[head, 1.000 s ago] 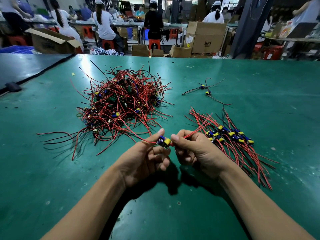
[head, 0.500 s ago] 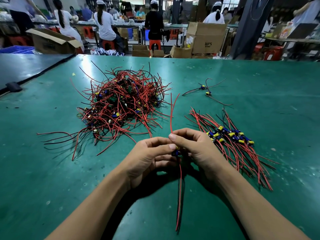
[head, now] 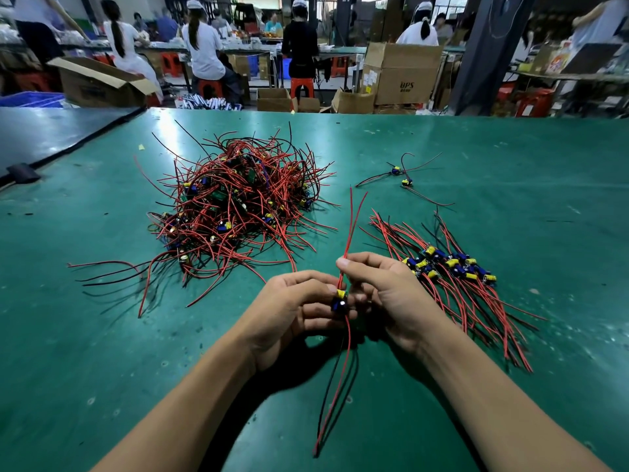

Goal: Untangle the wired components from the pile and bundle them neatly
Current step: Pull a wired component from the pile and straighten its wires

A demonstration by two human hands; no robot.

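Note:
A tangled pile (head: 235,209) of red and black wired components lies at the centre left of the green table (head: 476,158). To the right lies a straightened row of sorted components (head: 456,270) with blue and yellow parts. My left hand (head: 292,308) grips one small blue-and-yellow component (head: 340,301) between its fingers. My right hand (head: 384,287) pinches that component's red wires just above it. Two red wires stand up from my hands, and red and black wires hang down toward me.
Two loose components (head: 401,177) lie farther back on the right. A dark table (head: 41,137) adjoins on the left. Beyond the far edge stand cardboard boxes (head: 401,73), stools and several seated and standing workers.
The component went from lying sideways between my fingertips to upright. Its wires now run straight up and down. My right hand slid up to pinch the upper red wires.

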